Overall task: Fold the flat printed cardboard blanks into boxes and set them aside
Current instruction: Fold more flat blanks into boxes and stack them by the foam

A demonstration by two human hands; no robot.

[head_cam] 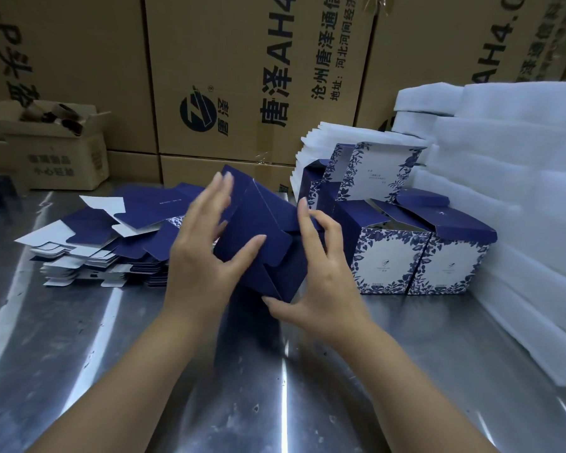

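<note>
1. Navy cardboard: the half-folded box [258,220] is held just above the steel table [285,380] at the centre of the frame, between both hands.
2. The left hand [200,259] lies against the box's left side. Its fingers are straight and blurred, and its thumb is laid flat on a bottom flap.
3. The right hand [321,276] grips the right edge, with fingers curled onto the card and the thumb under the lower corner.
4. One loose pile of flat blanks [111,237] sits at centre left, just behind the left hand. How many blanks it holds cannot be counted.
5. Three finished boxes [406,263] show at centre right: two stand side by side with lids open, and one is tilted behind and above them. Whether more stand behind them cannot be told.
6. White foam sheets [510,191] fill the right edge, and brown cartons [229,60] wall the back. Bare table spreads across the lower frame.
</note>
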